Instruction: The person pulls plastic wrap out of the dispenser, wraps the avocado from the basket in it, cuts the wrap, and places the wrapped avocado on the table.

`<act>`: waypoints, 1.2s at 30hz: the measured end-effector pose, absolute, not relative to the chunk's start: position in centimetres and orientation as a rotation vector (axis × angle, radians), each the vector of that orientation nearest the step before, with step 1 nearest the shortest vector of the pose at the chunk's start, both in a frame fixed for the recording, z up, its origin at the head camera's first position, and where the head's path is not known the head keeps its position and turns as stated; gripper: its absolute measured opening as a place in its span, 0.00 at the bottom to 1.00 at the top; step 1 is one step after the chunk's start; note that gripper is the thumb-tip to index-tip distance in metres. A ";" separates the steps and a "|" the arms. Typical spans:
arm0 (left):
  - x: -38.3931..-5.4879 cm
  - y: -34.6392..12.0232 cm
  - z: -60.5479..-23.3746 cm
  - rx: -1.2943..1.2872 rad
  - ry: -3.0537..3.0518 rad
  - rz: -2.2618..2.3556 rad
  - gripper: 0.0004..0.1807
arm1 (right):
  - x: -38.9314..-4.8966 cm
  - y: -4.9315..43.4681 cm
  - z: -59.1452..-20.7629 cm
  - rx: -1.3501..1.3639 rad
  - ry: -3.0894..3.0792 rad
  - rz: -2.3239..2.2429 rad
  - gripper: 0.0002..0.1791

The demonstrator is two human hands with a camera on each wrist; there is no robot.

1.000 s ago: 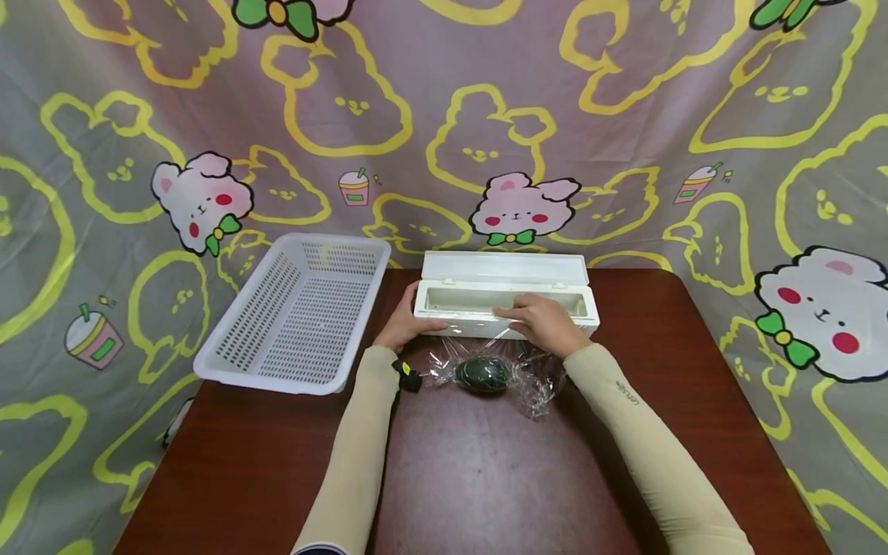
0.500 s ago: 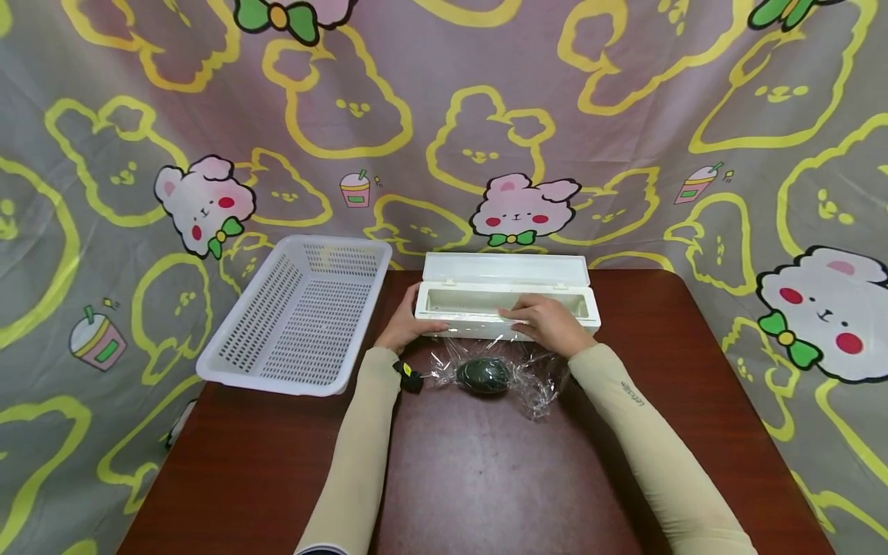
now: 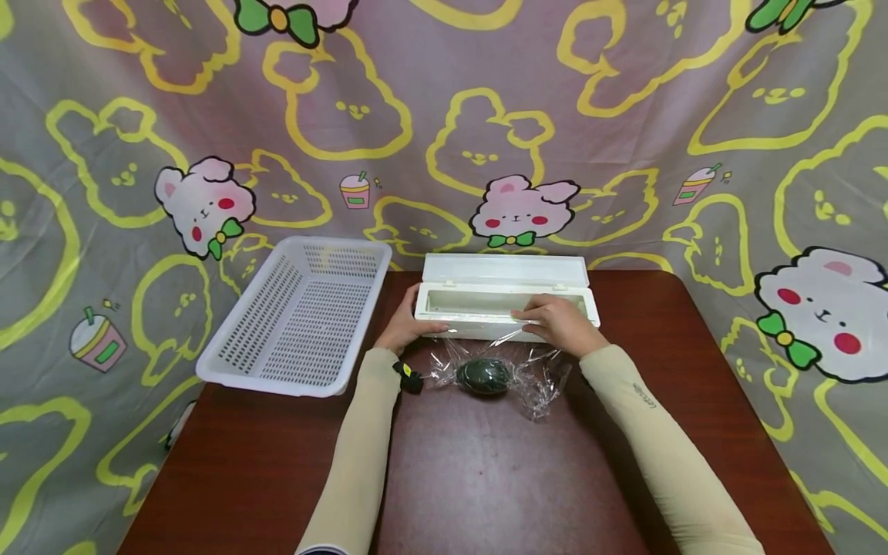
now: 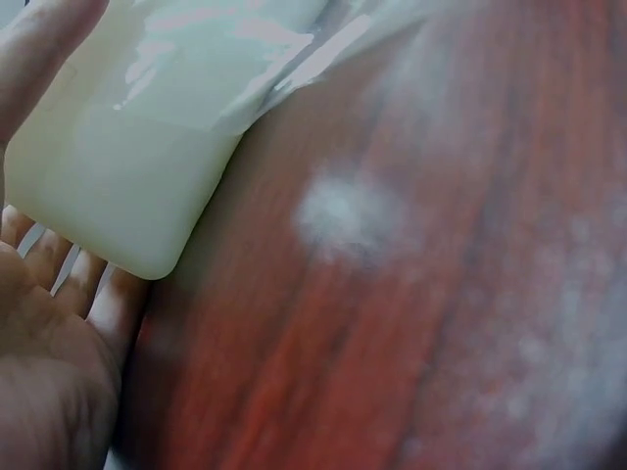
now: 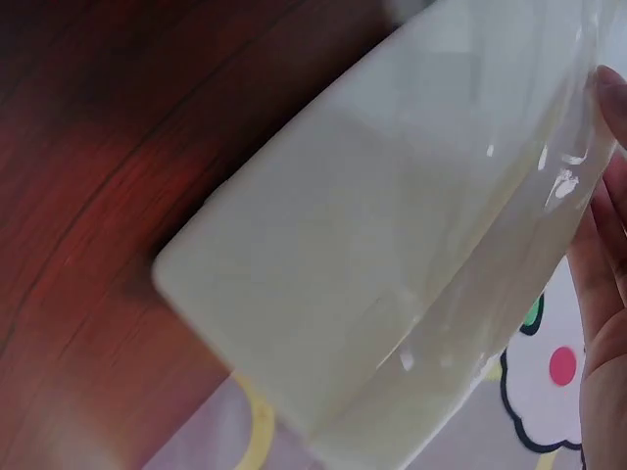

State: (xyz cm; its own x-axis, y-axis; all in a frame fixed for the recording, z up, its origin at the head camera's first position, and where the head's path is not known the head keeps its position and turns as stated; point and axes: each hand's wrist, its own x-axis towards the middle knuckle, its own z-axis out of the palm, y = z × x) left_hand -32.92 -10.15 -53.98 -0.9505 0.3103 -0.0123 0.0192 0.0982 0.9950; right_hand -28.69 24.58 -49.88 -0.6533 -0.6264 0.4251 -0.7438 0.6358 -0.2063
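In the head view a white cling film dispenser box (image 3: pixel 458 331) stands with its lid (image 3: pixel 505 269) tipped back. My left hand (image 3: pixel 404 326) grips its left end, thumb along the front; the left wrist view shows fingers (image 4: pixel 83 284) under that end. My right hand (image 3: pixel 558 322) has its fingers curled at the front edge, right of the middle, pinching what looks like a small slide cutter, mostly hidden. Clear cling film (image 3: pixel 534 389) hangs from the box front. It covers a dark green avocado (image 3: pixel 483 376) on the table between my forearms.
A white perforated plastic basket (image 3: pixel 322 324) stands on the brown table (image 3: pixel 486 478) to the left. A patterned cloth (image 3: pixel 444 116) hangs close behind the box. A black band (image 3: pixel 409 377) is at my left wrist.
My right hand has slid rightward along the front edge of the box. My left hand keeps its grip on the left end, and the avocado stays put.
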 end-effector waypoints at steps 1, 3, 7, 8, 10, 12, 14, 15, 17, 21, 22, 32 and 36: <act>-32.9 -10.2 -54.0 0.331 2.155 1.946 0.59 | -28.6 24.8 -49.9 1.094 -2.543 0.527 0.21; -32.9 -10.2 -54.0 0.331 2.153 1.950 0.59 | -28.6 25.2 -49.9 1.085 -2.535 0.525 0.21; -32.8 -10.3 -53.9 0.333 2.159 1.947 0.59 | -28.5 25.8 -50.1 1.085 -2.506 0.537 0.21; -32.8 -10.3 -53.9 0.332 2.160 1.946 0.60 | -28.5 25.9 -50.1 1.087 -2.497 0.542 0.21; -32.7 -10.3 -53.9 0.329 2.162 1.939 0.60 | -28.5 26.0 -50.3 1.091 -2.483 0.548 0.21; -32.7 -10.3 -53.9 0.324 2.161 1.932 0.60 | -28.6 26.1 -50.4 1.097 -2.468 0.560 0.21; -32.7 -10.3 -54.0 0.324 2.153 1.936 0.60 | -28.6 26.1 -50.6 1.099 -2.453 0.570 0.21; -32.8 -10.3 -54.0 0.326 2.151 1.936 0.60 | -28.6 26.1 -50.6 1.100 -2.450 0.576 0.21; -32.8 -10.3 -54.0 0.332 2.153 1.939 0.60 | -28.6 26.2 -50.6 1.098 -2.450 0.593 0.21; -32.8 -10.2 -54.0 0.348 2.160 1.946 0.59 | -28.6 26.5 -50.6 1.100 -2.463 0.614 0.22; -32.8 -10.1 -54.0 0.350 2.162 1.949 0.59 | -28.6 26.5 -50.6 1.102 -2.462 0.618 0.22; -32.8 -10.1 -53.9 0.345 2.154 1.951 0.58 | -28.5 27.3 -50.6 1.088 -2.469 0.625 0.22; -33.0 -10.2 -54.0 0.343 2.147 1.953 0.59 | -28.3 27.5 -50.4 1.069 -2.494 0.638 0.22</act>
